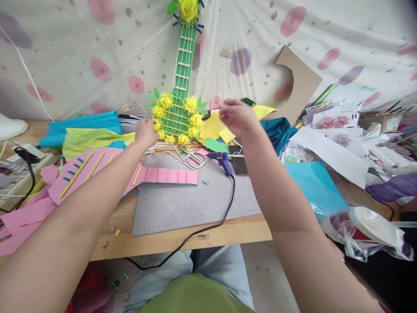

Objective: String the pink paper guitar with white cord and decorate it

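A green paper guitar leans upright against the patterned curtain, with white strings and frets, yellow paper roses and green leaves around its body. My left hand is closed at the body's lower left edge, its curled fingertips against the yellow roses. To the right of the guitar, my right hand hovers above yellow paper, fingers loosely bent and apart, nothing visible in them. A pink paper guitar with yellow strips lies under my left forearm. Between my arms lie a blue glue gun and scissors.
The grey cutting mat covers the table's middle, crossed by the glue gun's black cord. A phone lies beside the gun. Blue paper rolls are at left; blue sheets, cut cardboard and wrapped tape at right.
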### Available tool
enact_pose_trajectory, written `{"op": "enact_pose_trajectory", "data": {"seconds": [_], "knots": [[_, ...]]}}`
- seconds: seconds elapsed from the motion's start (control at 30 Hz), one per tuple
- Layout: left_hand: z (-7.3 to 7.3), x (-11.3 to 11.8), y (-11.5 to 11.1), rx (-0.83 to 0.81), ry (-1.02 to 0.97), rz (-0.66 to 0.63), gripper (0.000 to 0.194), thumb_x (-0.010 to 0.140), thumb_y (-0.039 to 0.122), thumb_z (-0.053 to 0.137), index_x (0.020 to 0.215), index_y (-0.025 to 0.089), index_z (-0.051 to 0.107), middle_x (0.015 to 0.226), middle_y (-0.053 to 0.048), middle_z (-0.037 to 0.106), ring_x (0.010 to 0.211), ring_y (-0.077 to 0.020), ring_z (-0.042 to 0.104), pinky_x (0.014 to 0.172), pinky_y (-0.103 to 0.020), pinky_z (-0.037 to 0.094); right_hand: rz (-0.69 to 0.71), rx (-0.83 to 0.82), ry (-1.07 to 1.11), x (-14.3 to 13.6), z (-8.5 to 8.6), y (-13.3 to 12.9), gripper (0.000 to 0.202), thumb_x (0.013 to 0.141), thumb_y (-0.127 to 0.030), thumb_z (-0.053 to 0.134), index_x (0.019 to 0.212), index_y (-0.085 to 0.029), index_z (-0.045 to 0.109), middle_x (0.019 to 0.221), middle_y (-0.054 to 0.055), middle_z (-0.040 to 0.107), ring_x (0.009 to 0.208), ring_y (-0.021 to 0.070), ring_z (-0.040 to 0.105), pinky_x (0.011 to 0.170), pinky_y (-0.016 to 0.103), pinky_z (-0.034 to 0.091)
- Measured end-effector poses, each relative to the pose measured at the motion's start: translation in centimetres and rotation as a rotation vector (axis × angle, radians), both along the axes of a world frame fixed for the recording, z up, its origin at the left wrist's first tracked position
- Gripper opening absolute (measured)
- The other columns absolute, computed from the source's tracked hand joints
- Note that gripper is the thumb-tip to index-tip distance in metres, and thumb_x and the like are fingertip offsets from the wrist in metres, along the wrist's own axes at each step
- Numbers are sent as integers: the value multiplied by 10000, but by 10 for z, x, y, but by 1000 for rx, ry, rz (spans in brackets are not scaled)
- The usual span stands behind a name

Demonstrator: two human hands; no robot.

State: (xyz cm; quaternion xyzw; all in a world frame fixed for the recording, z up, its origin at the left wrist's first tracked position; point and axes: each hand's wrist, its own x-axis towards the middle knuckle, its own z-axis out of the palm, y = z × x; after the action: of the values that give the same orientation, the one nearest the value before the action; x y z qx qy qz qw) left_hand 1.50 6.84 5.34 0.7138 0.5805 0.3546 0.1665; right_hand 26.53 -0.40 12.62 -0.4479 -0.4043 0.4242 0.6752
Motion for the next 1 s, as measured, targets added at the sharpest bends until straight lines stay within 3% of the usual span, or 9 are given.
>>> {"op": "enact_pose_trajectory", "data": {"seconds": [0.07, 0.13, 0.27, 0.37, 0.5, 0.6, 0.8, 0.9, 1.0], "knots": [[10, 17, -4, 46, -86, -19, 236, 762, 222, 589, 987, 151, 601, 1048, -88, 583, 1034, -227, 523, 894, -337, 420, 213, -19, -161, -31, -8, -3, 216, 691, 26, 559, 740, -171, 484, 642, -56, 522, 548, 53, 567, 483, 162, 464], [21, 34, -13, 25, -242, -100, 225, 798, 294, 533, 977, 170, 593, 894, -55, 610, 906, -195, 564, 790, -309, 449, 305, -10, -292, -54, -15, -6, 192, 694, -7, 580, 749, -169, 492, 658, -48, 530, 527, 60, 565, 451, 165, 449], [29, 48, -38, -47, -421, -138, 196, 807, 349, 512, 888, 180, 567, 690, -21, 556, 712, -154, 561, 626, -261, 420, 295, -12, -457, -78, -35, -3, 179, 706, -24, 562, 754, -176, 481, 690, -42, 537, 474, 57, 548, 403, 168, 416], [17, 41, -52, -129, -506, -105, 198, 805, 386, 511, 811, 188, 519, 592, 4, 493, 576, -125, 508, 559, -249, 381, 290, -61, -484, -88, -55, 2, 165, 722, -36, 538, 763, -179, 467, 681, -48, 532, 446, 56, 542, 381, 164, 394], [-7, 28, -64, -273, -560, -113, 287, 792, 446, 525, 693, 191, 438, 496, 35, 426, 464, -100, 444, 506, -240, 355, 380, -134, -436, -104, -80, 0, 160, 736, -63, 519, 795, -188, 439, 643, -61, 540, 478, 70, 575, 380, 148, 387], [-21, 21, -72, -344, -560, -144, 289, 762, 432, 576, 707, 186, 436, 560, 24, 500, 492, -100, 501, 509, -234, 387, 387, -149, -454, -113, -96, -4, 183, 729, -59, 500, 827, -192, 419, 676, -57, 568, 469, 58, 570, 379, 138, 392], [-38, 6, -85, -491, -578, -54, 286, 675, 393, 674, 731, 168, 507, 651, 2, 579, 573, -118, 569, 544, -242, 436, 379, -127, -521, -124, -123, -9, 257, 705, -127, 541, 913, -209, 414, 934, -18, 593, 476, 21, 549, 391, 134, 420], [-47, 0, -90, -534, -675, -60, 277, 647, 359, 703, 659, 148, 525, 611, 6, 574, 576, -107, 563, 574, -239, 449, 375, -137, -529, -128, -133, -10, 276, 710, -167, 557, 944, -213, 418, 978, -3, 584, 478, 15, 528, 394, 138, 418], [-55, -6, -94, -558, -913, -64, 229, 640, 290, 722, 654, 140, 549, 591, 24, 576, 556, -71, 546, 614, -212, 465, 404, -123, -508, -131, -136, -10, 282, 715, -233, 591, 940, -212, 423, 963, -4, 573, 485, 19, 514, 382, 140, 404]]}}
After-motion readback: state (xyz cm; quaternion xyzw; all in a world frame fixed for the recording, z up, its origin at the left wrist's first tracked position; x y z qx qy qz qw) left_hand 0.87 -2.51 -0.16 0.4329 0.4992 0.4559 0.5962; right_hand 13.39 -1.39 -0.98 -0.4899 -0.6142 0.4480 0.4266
